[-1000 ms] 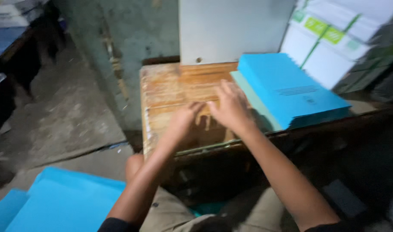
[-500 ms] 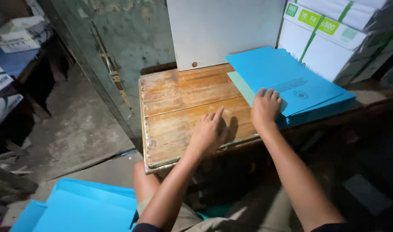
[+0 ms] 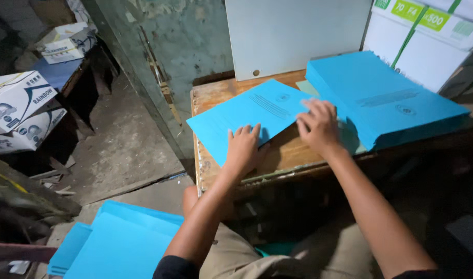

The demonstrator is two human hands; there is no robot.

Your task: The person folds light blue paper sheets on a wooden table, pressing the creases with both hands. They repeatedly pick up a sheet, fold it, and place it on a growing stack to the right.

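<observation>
Hands (image 3: 242, 150) (image 3: 317, 126) flat on blue sheet (image 3: 249, 118), long axis slanting up-right.

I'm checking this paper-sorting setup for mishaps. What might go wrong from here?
The loose blue printed sheet overhangs the worn wooden table's left edge; if the left hand lifts, it may slide off. The right hand presses beside the tall blue paper stack, which might get nudged askew.
</observation>
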